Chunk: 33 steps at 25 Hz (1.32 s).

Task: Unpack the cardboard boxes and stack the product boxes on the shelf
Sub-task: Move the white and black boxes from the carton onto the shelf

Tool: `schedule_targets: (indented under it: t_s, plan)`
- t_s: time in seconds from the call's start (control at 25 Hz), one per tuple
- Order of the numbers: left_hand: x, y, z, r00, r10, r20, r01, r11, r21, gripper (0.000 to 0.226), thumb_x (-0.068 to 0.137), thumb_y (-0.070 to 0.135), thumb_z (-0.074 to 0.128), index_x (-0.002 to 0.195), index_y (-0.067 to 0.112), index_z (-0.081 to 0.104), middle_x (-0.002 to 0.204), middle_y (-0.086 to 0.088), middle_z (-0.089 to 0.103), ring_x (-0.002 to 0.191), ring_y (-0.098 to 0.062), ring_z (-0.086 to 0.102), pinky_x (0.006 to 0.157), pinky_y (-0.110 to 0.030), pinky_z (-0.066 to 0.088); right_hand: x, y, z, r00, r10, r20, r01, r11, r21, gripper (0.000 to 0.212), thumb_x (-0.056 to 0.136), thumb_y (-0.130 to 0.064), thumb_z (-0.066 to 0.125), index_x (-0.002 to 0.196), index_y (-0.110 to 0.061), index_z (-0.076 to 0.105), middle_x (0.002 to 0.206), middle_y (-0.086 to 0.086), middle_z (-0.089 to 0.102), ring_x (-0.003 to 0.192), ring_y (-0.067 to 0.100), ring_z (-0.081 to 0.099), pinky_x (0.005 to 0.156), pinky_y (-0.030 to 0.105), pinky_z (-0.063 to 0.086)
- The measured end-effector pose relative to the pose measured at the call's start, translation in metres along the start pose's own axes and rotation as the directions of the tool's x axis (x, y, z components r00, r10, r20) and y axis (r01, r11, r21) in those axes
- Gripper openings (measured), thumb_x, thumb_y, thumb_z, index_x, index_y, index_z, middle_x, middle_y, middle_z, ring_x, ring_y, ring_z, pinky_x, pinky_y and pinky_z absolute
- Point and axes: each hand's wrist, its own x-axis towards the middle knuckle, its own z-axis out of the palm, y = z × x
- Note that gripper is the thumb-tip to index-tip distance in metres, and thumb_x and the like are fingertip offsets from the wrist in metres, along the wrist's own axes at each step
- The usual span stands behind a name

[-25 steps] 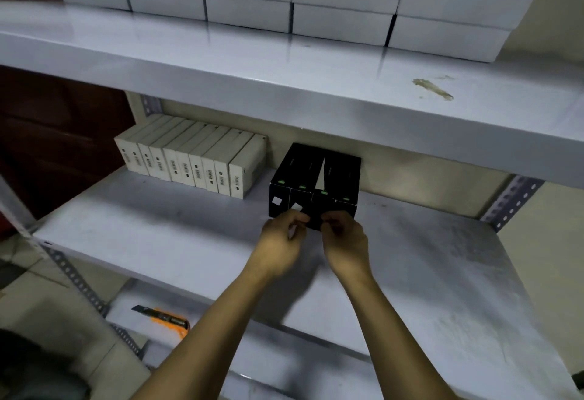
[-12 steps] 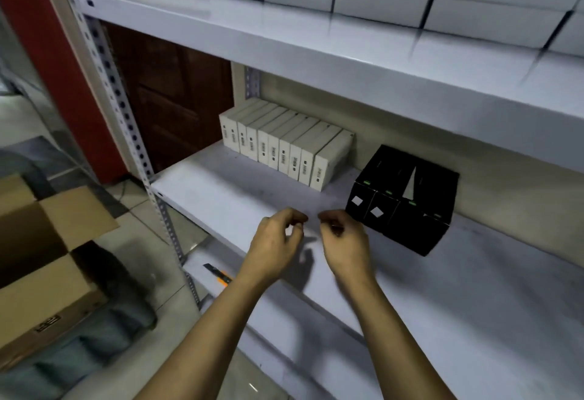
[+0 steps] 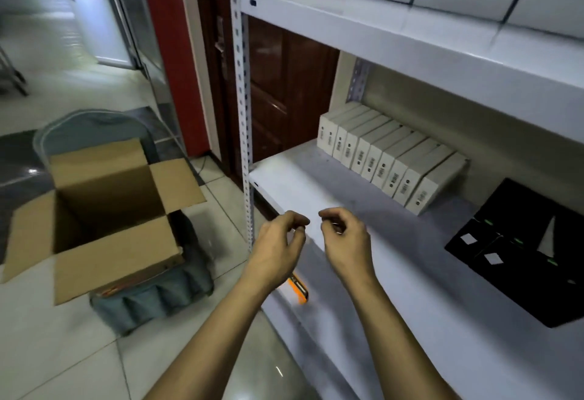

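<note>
Black product boxes (image 3: pixel 518 251) with small white labels, clustered on the shelf (image 3: pixel 395 289); left grip (image 3: pixel 278 246) and right grip (image 3: pixel 344 241) loosely curled, empty.

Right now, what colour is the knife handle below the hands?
Orange knife handle, seen in the head view.

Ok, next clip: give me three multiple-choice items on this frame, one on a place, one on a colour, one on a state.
1. Where does the open cardboard box sit?
A. on the upper shelf
B. on a cloth-covered seat on the floor
C. inside the black boxes

2. What colour is the utility knife?
A. orange
B. green
C. white

3. What do the left hand and right hand hold?
A. a black box
B. the knife
C. nothing

Answers:
1 B, its base rests on grey-blue fabric.
2 A, its orange body shows below the left wrist.
3 C, fingers loosely curled, empty.
</note>
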Motion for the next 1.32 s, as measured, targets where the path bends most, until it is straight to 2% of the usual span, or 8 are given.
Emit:
schedule_targets:
  t_s: [0.12, 0.24, 0.48, 0.6, 0.72, 1.04, 1.12, 1.32]
  plan:
    - [0.001, -0.018, -0.033, 0.998, -0.03, -0.049, 0.031, 1.0, 0.006, 0.023, 0.1, 0.018, 0.051, 0.115, 0.025, 0.068, 0.11, 0.014, 0.069, 0.11, -0.008, 0.061, 0.094, -0.031, 0.051, 0.005, -0.018, 0.039, 0.998, -0.026, 0.058, 0.026, 1.0, 0.003, 0.021, 0.093, -0.009, 0.059, 0.102, -0.023, 0.072, 0.096, -0.017, 0.07, 0.09, -0.007, 0.062, 0.074, 0.005, 0.043]
    - [0.002, -0.042, -0.069, 0.993, -0.076, -0.095, 0.08, 0.996, 0.038, 0.022, 0.101, 0.021, 0.051, 0.114, 0.031, 0.066, 0.108, 0.018, 0.066, 0.111, -0.008, 0.057, 0.096, -0.034, 0.051, 0.006, -0.034, 0.083, 0.992, -0.044, 0.117, 0.042, 0.999, 0.014, 0.02, 0.092, -0.008, 0.06, 0.103, -0.02, 0.073, 0.095, -0.014, 0.07, 0.086, -0.009, 0.062, 0.069, 0.0, 0.04]
    - [-0.003, -0.094, -0.14, 0.972, -0.151, -0.183, 0.16, 0.986, 0.038, 0.022, 0.101, 0.025, 0.051, 0.114, 0.036, 0.064, 0.111, 0.02, 0.065, 0.112, -0.006, 0.057, 0.098, -0.04, 0.052, 0.0, -0.064, 0.17, 0.964, -0.076, 0.254, 0.067, 0.997, 0.044, 0.019, 0.094, -0.014, 0.061, 0.106, -0.025, 0.072, 0.1, -0.013, 0.071, 0.094, 0.001, 0.064, 0.077, 0.012, 0.048]
    - [-0.011, -0.121, -0.175, 0.955, -0.198, -0.221, 0.208, 0.978, 0.021, 0.022, 0.101, 0.025, 0.051, 0.114, 0.037, 0.064, 0.113, 0.019, 0.065, 0.113, -0.006, 0.057, 0.099, -0.04, 0.052, -0.008, -0.08, 0.213, 0.944, -0.114, 0.309, 0.103, 0.993, 0.049, 0.02, 0.094, -0.012, 0.061, 0.106, -0.024, 0.072, 0.1, -0.013, 0.07, 0.093, -0.002, 0.063, 0.073, 0.004, 0.043]
    - [-0.019, -0.139, -0.207, 0.933, -0.233, -0.273, 0.239, 0.971, -0.011, 0.021, 0.101, 0.024, 0.051, 0.113, 0.036, 0.064, 0.111, 0.018, 0.065, 0.11, -0.004, 0.057, 0.096, -0.038, 0.053, -0.016, -0.094, 0.251, 0.923, -0.137, 0.36, 0.118, 0.99, 0.076, 0.02, 0.094, -0.012, 0.06, 0.103, -0.024, 0.072, 0.099, -0.013, 0.071, 0.094, 0.001, 0.065, 0.077, 0.012, 0.047]
    - [-0.031, -0.18, -0.26, 0.869, -0.338, -0.362, 0.336, 0.939, -0.069, 0.021, 0.103, 0.022, 0.051, 0.119, 0.028, 0.064, 0.116, 0.012, 0.065, 0.111, -0.004, 0.058, 0.093, -0.028, 0.051, -0.02, -0.116, 0.328, 0.843, -0.163, 0.512, 0.159, 0.986, 0.053, 0.017, 0.097, -0.014, 0.06, 0.105, -0.025, 0.071, 0.101, -0.012, 0.069, 0.096, -0.002, 0.062, 0.071, 0.003, 0.043]
    - [-0.029, -0.192, -0.272, 0.85, -0.357, -0.388, 0.361, 0.93, -0.064, 0.02, 0.103, 0.023, 0.051, 0.117, 0.029, 0.064, 0.115, 0.013, 0.066, 0.11, -0.004, 0.057, 0.094, -0.03, 0.052, -0.017, -0.119, 0.347, 0.832, -0.152, 0.534, 0.15, 0.988, 0.047, 0.017, 0.097, -0.015, 0.061, 0.105, -0.025, 0.071, 0.1, -0.013, 0.069, 0.095, -0.002, 0.061, 0.068, 0.001, 0.041]
    - [-0.013, -0.228, -0.301, 0.792, -0.422, -0.441, 0.437, 0.897, -0.074, 0.019, 0.102, 0.023, 0.052, 0.116, 0.029, 0.065, 0.112, 0.013, 0.067, 0.11, -0.006, 0.058, 0.096, -0.036, 0.053, 0.001, -0.126, 0.403, 0.792, -0.136, 0.595, 0.14, 0.989, 0.039, 0.017, 0.096, -0.016, 0.061, 0.104, -0.026, 0.072, 0.1, -0.012, 0.07, 0.095, -0.001, 0.062, 0.07, 0.005, 0.041]
